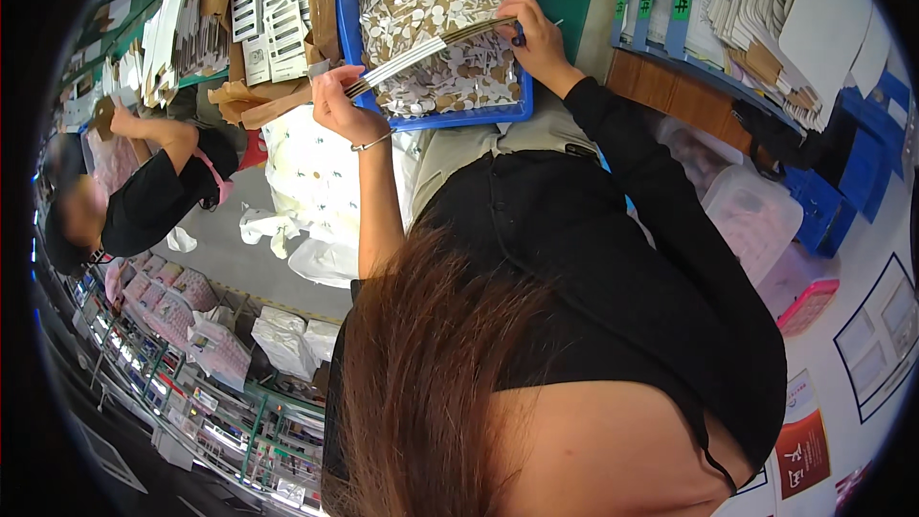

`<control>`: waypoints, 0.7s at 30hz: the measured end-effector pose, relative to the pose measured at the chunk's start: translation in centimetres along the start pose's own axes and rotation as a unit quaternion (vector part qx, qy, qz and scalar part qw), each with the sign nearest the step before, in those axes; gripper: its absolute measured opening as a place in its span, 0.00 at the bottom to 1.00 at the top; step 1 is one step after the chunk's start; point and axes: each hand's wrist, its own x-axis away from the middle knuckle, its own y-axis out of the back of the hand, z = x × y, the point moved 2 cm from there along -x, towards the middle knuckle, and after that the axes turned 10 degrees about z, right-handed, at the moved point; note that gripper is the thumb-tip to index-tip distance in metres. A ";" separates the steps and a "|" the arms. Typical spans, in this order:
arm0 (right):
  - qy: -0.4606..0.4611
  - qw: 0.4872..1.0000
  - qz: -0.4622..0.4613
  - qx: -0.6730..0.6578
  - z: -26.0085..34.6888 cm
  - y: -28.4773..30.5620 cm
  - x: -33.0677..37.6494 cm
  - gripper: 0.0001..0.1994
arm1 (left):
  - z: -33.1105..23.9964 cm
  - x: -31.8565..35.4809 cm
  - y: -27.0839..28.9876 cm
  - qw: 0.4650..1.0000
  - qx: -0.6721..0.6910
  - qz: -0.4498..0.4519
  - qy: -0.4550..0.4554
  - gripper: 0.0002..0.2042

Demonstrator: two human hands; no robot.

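Tray (433, 117): blue, full of small round tags, near the surface's far edge.
Stack of cards (421, 53): long, held level above the tray.
Left hand (337, 103): fingers closed on the stack's near end.
Right hand (536, 33): fingers gripping its far end.

You are in a packing workshop or small factory. A blue tray (433, 117) before you is heaped with small cardboard tags, and stacks of card sheets (766, 10) and labelled file holders (661, 0) crowd the bench on your right. Bundles of flat cards (177, 29) stand on your left. Beside you a co-worker (144, 191) works at the same bench, with racks of bagged goods (182, 316) behind.
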 end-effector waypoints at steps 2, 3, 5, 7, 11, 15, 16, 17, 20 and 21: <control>-0.023 0.999 -0.009 -0.027 0.0 0.0 -0.2 0.15 | 0.4 -0.3 0.4 1.000 -0.008 0.012 0.015 0.17; -0.023 0.999 -0.010 -0.027 0.1 -0.1 -0.3 0.15 | 0.3 -0.3 0.4 1.000 -0.009 0.012 0.014 0.17; -0.034 0.999 -0.009 -0.019 0.4 -0.1 -0.3 0.14 | 0.3 -0.4 0.5 1.000 -0.008 0.015 0.025 0.17; -0.046 0.999 -0.007 -0.010 0.5 -0.1 -0.4 0.13 | 0.3 -0.5 0.7 0.999 -0.007 0.017 0.036 0.17; -0.044 0.999 -0.016 0.007 -0.1 -0.7 -0.2 0.13 | 0.0 -0.5 1.0 0.998 -0.014 0.056 0.019 0.18; -0.032 0.999 -0.016 0.010 -0.6 -1.1 0.3 0.12 | -1.7 -0.4 1.1 0.984 0.169 0.040 0.041 0.17; -0.027 0.999 -0.016 0.010 -0.8 -1.0 0.4 0.12 | -2.2 -0.5 0.9 0.963 0.261 0.027 0.055 0.17; -0.024 1.000 -0.015 0.011 -1.1 -0.9 0.4 0.12 | -2.2 -0.7 0.6 0.933 0.352 0.014 0.071 0.17; -0.012 1.000 -0.017 0.010 -0.7 -0.6 0.0 0.12 | 0.7 -0.3 1.8 0.987 0.096 0.117 -0.048 0.17; -0.007 1.000 -0.015 0.009 -0.4 -0.6 0.1 0.12 | 2.0 0.1 2.2 0.980 -0.037 0.165 -0.106 0.19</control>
